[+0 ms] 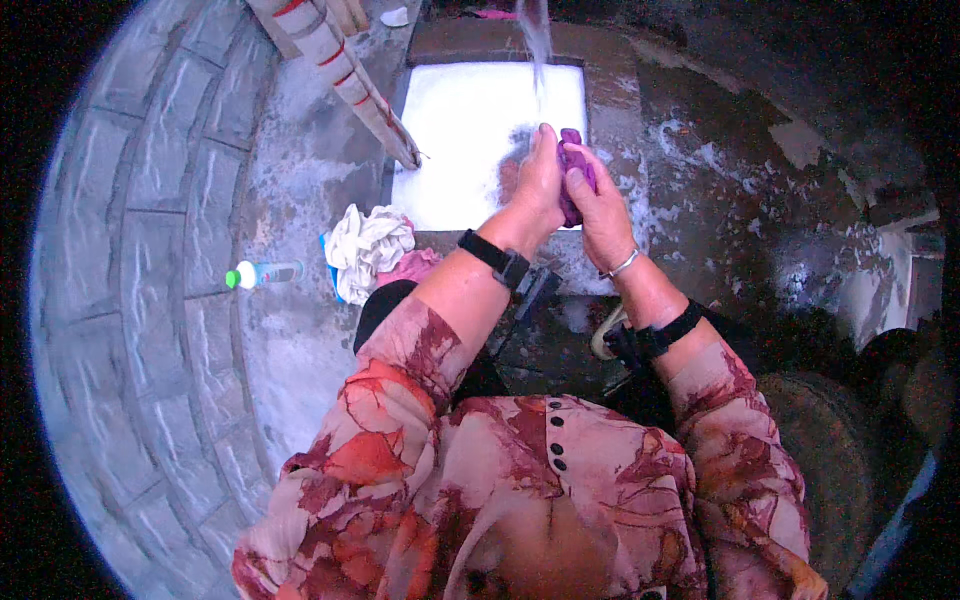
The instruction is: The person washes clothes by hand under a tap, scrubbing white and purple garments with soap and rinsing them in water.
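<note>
Between my two hands is a bunched purple cloth (576, 180), dark and wet-looking. My right hand (604, 208) wraps its fingers and thumb around the near side of it. My left hand (538, 178) presses against its left side, with the fingertips pointing away from me. Both hands are above the right part of a square basin (583, 105) filled with bright white foam (465, 135). A stream of water (535, 37) falls from the top of the view, just beyond my left fingertips. A darker gap in the foam shows left of my left hand.
A pole wrapped in striped cloth (341, 71) slants down to the basin's left side. Crumpled white cloth (369, 244) and pink cloth (411, 266) lie at the near left corner. A green-capped bottle (266, 274) lies beside the grey block wall (157, 262). Foam streaks the wet floor (697, 202).
</note>
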`<act>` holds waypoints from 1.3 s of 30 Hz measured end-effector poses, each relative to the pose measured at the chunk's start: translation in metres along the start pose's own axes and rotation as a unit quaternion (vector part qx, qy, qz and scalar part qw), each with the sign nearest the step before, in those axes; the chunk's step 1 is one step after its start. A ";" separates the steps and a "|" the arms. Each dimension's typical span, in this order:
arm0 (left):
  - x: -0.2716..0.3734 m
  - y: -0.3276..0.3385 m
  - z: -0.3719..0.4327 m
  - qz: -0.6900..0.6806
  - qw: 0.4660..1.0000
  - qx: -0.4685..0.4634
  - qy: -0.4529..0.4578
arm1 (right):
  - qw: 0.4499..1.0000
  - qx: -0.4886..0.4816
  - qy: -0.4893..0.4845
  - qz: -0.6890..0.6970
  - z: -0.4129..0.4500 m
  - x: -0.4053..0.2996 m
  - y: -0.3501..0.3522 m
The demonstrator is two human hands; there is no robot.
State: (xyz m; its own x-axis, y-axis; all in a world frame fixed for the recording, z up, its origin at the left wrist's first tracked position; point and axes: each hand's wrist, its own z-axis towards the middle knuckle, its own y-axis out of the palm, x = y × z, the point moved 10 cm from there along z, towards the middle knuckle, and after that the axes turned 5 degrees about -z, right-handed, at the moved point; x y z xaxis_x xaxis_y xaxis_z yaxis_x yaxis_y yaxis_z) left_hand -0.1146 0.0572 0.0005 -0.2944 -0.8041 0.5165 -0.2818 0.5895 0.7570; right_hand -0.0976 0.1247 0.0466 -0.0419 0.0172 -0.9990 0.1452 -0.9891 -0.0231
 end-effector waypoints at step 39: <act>0.119 -0.020 -0.035 -0.083 0.980 -0.124 0.130 | 0.955 -0.245 0.113 -0.126 -0.008 -0.020 0.011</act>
State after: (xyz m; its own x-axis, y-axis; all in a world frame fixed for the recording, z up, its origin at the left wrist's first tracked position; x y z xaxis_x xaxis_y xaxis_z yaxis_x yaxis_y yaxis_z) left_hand -0.1122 -0.0526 0.0608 -0.0109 -0.8987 0.4384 -0.0667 0.4381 0.8964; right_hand -0.0870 0.1146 0.0659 0.0693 0.3321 -0.9407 0.6054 -0.7635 -0.2249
